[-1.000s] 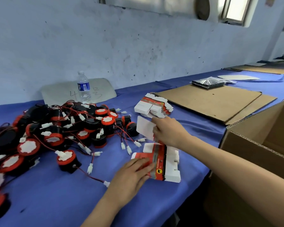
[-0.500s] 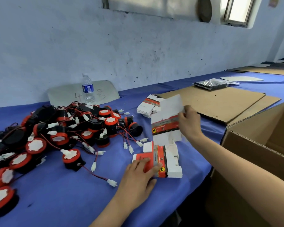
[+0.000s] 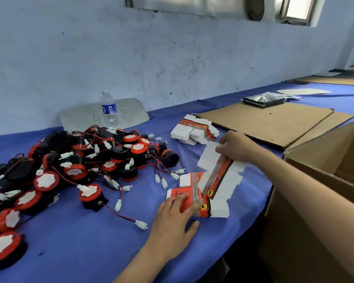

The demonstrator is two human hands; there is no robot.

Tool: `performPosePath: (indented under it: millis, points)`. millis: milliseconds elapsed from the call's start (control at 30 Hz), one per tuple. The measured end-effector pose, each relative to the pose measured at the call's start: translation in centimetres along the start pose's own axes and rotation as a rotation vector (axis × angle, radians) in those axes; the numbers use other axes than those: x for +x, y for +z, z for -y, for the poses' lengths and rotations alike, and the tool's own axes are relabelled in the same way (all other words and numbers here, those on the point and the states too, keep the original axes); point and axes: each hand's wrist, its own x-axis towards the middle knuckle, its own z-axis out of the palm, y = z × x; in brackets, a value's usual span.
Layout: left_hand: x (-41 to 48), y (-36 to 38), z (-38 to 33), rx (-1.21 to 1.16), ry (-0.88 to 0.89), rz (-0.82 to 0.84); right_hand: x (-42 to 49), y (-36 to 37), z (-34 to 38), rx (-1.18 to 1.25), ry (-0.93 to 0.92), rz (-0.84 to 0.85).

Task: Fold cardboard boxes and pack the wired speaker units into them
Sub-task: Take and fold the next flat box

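Observation:
My right hand (image 3: 236, 147) pinches one flat, unfolded box blank (image 3: 219, 174), white with a red and grey printed band, tilted just above the blue table. My left hand (image 3: 175, 219) lies with straight fingers pressing on a small stack of flat red and white box blanks (image 3: 211, 207) at the table's front edge. A second stack of blanks (image 3: 193, 131) sits further back. A big heap of black and red wired speaker units (image 3: 84, 160) with white connectors covers the left of the table.
A large open brown carton (image 3: 323, 180) stands at the right, below the table edge. Flat brown cardboard sheets (image 3: 264, 121) lie at the back right with a dark plastic packet (image 3: 263, 100) on them. A water bottle (image 3: 109, 110) stands by the wall.
My right hand lifted one blank off the front stack, raised it, and now has brought it lower and tilted it to the right. My left hand stayed on the stack.

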Motion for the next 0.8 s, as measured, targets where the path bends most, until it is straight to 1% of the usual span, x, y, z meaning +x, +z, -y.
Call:
performPosePath:
  millis: [67,100,133,167,200,233,267,300,333,367,400,467,500,567,633,700,733,800]
  points:
    - [0.0,-0.2,-0.1,0.003,0.0,-0.016,-0.3,-1.7,0.1,-0.032,-0.066,0.194]
    - [0.0,-0.2,-0.2,0.02,0.001,-0.018,-0.4,-2.3,0.1,0.029,-0.089,0.279]
    - [-0.1,-0.3,-0.2,0.041,0.004,-0.026,-0.6,-2.6,0.1,0.153,-0.103,0.328]
    - [-0.1,-0.5,-0.2,0.033,0.012,-0.029,-0.7,-2.5,0.2,0.323,-0.105,0.332]
    - [-0.2,-0.8,-0.4,-0.059,0.017,-0.036,-0.7,-1.8,0.6,0.504,-0.101,0.29]
    - [-0.4,-1.7,-0.6,-0.283,0.002,-0.075,-0.8,-0.9,1.2,0.646,-0.104,0.196]
    - [-0.6,-2.6,-0.8,-0.623,-0.031,-0.131,-1.0,0.4,1.8,0.71,-0.11,0.064]
    - [-0.8,-3.5,-0.7,-0.978,-0.08,-0.176,-1.2,2.1,2.5,0.71,-0.105,-0.071]
    - [-1.0,-4.2,-0.3,-1.238,-0.142,-0.227,-1.4,3.9,3.4,0.689,-0.092,-0.177]
    - [-1.2,-4.9,0.1,-1.386,-0.221,-0.263,-1.8,5.8,4.5,0.698,-0.068,-0.235]
    - [-1.6,-5.5,0.9,-1.465,-0.3,-0.296,-2.4,7.8,5.9,0.74,-0.056,-0.25]
    - [-2.5,-6.3,3.0,-1.517,-0.438,-0.327,-3.5,11.5,8.8,0.855,-0.073,-0.227]
    - [-3.1,-6.6,4.3,-1.529,-0.478,-0.347,-4.0,12.9,10.5,0.93,-0.084,-0.186]
    - [-4.7,-7.2,6.6,-1.499,-0.525,-0.412,-5.2,14.7,13.6,1.117,-0.117,-0.046]
    - [-6.1,-7.3,8.3,-1.362,-0.501,-0.492,-6.1,15.4,15.9,1.274,-0.199,0.086]
    - [-7.0,-7.1,9.8,-1.198,-0.52,-0.592,-6.9,15.9,17.8,1.404,-0.322,0.232]
    - [-7.1,-7.3,10.3,-1.112,-0.545,-0.636,-7.3,16.0,18.7,1.418,-0.39,0.305]
    - [-6.9,-7.3,11.2,-1.034,-0.519,-0.685,-7.8,16.2,19.9,1.343,-0.515,0.436]
